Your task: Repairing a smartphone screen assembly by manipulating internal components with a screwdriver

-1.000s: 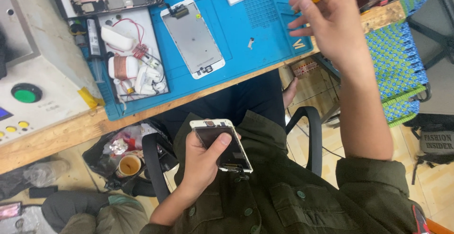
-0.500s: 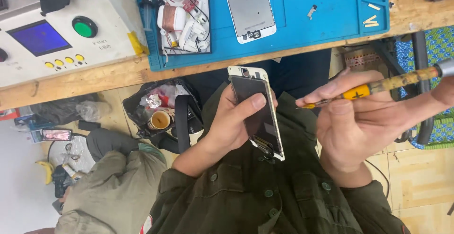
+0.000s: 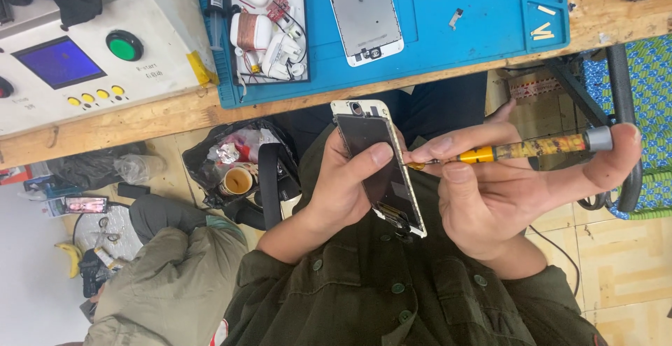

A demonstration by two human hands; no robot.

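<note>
Head view, looking down over lap and bench edge.

Left hand (image 3: 343,185) wrapped around phone (image 3: 381,167), thumb pressed across dark inner face, fingers behind. Phone held tilted, camera end up toward bench, connector end down toward jacket (image 3: 392,297).

Right hand (image 3: 490,195) closed on screwdriver (image 3: 521,150): thumb and forefinger pinching yellow collar near tip, little finger capping grey end out to the right. Shaft lying nearly level, tip touching right edge of phone, just beside left thumb. Exact contact spot too small to tell.

Above both hands: blue mat (image 3: 434,31) on wooden bench (image 3: 140,118). On mat, straight above left hand, a second phone screen (image 3: 364,10), white-framed, face down. Left of that, tray (image 3: 262,27) with white parts, copper coil, red wires. Small loose bits near mat's right end, above right hand.

Far left of left hand: white machine (image 3: 91,59) with blue screen, green button, yellow buttons.

Below bench, left of left hand: black bag (image 3: 231,157) of rubbish with paper cup (image 3: 238,180). Green woven chair (image 3: 647,108) right of right hand.
</note>
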